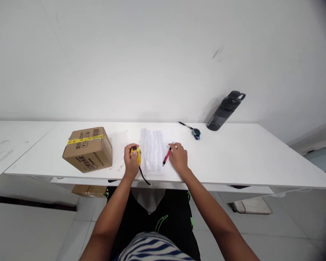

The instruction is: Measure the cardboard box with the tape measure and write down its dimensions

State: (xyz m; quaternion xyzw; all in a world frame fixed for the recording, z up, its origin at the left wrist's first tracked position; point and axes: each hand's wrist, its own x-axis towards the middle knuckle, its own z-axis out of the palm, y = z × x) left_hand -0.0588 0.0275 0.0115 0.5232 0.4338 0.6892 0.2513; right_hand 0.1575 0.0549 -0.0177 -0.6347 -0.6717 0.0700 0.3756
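Centre frame, I've got my left hand [131, 161] wrapped around the yellow tape measure [136, 153] on the white table [247, 156], my right hand [179, 158] pinching the red pen [166, 156] over the printed sheet [153, 148], with the cardboard box [87, 148] at left.

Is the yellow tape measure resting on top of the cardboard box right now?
No, the left hand grips the tape measure on the table, apart from the cardboard box.

A single camera sits on the person's head, looking forward and down across the tabletop [247, 156] toward a white wall [152, 54]. It stands close: the left hand [131, 159] and right hand [178, 158] reach the tabletop at arm's length.
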